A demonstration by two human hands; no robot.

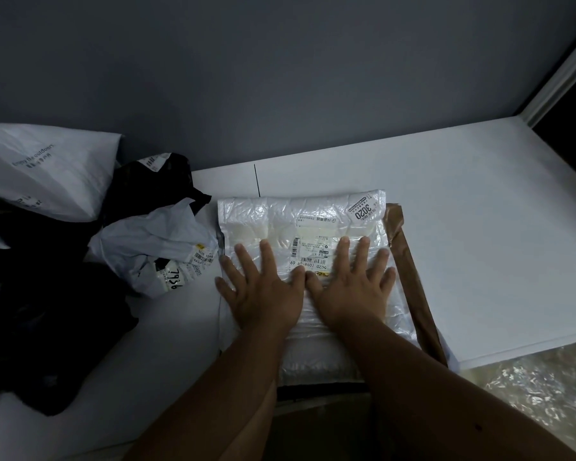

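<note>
A flat white plastic mailer [300,221] with printed shipping labels lies on the white table [479,227], near its front edge. Both my hands lie flat on it side by side, fingers straight and spread. My left hand [263,287] presses the mailer's left half, my right hand [353,284] its right half, and their thumbs meet near the middle. A brown paper envelope [409,277] lies under the mailer and sticks out along its right side.
A heap of crumpled mailer bags fills the table's left: a white one [44,168], black ones [47,314] and a pale grey one [153,247] with labels. A grey wall stands behind. Bubble wrap [539,390] shows below the table's front right edge.
</note>
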